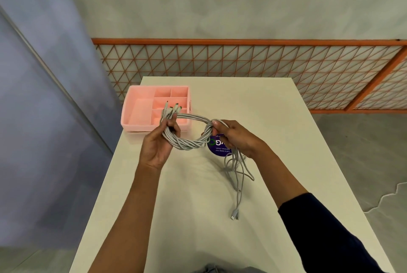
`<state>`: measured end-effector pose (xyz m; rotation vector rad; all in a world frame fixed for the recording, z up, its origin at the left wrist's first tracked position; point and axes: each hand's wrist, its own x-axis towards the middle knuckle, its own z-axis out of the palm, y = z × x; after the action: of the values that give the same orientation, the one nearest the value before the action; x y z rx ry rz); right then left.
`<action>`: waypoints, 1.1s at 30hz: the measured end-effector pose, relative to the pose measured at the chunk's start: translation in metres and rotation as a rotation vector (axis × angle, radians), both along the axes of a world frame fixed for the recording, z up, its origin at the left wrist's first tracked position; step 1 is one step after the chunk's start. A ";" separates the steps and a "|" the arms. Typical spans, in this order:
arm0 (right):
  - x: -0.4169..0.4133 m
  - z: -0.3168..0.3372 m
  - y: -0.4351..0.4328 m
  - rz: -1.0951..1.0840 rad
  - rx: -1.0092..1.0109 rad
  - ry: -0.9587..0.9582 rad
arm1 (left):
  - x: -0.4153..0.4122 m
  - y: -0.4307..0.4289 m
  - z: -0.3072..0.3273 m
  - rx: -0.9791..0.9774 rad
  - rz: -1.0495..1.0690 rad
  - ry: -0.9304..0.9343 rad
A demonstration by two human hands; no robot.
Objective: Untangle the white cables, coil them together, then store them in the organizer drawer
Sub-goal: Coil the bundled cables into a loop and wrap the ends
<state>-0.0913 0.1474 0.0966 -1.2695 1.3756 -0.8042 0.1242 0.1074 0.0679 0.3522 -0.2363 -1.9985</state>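
While the white cables [191,143] were held as a loop above the bench [253,101], one side was clamped in the left grip [157,142] and the other was pinched in the right grip [235,135]; loose ends were trailed onto the bench, with the pink organizer [132,105] set just behind.

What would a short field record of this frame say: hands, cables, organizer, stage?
white cables: one loop held above the table; loose tails hang from the right hand, plugs on the table
left hand: grips one side of the loop, plug ends sticking up
right hand: grips the opposite side
pink organizer: far left of table, no cable lying in it
sticker: round, purple, on table under the right hand
stage: coiling partly done, storing not yet done
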 end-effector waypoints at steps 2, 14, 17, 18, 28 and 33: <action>0.005 0.002 -0.002 -0.051 0.007 -0.038 | -0.012 0.004 -0.001 0.032 0.057 -0.052; 0.006 0.013 -0.001 0.155 0.138 0.474 | -0.034 0.011 0.011 -0.161 0.148 -0.770; 0.008 0.021 -0.004 0.129 0.215 0.501 | -0.036 0.016 0.016 -0.278 0.100 -0.815; 0.010 0.023 -0.005 0.119 0.203 0.572 | -0.038 0.018 0.017 -0.297 0.092 -0.819; 0.016 0.014 -0.006 -0.040 0.104 0.323 | -0.047 0.027 0.010 -0.232 -0.079 -0.697; 0.015 0.005 -0.008 -0.171 0.024 0.119 | -0.043 0.024 0.014 -0.164 -0.170 -0.521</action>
<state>-0.0761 0.1396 0.1019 -1.2089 1.6013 -0.8363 0.0812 0.1312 0.0821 0.7656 -0.7739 -2.0034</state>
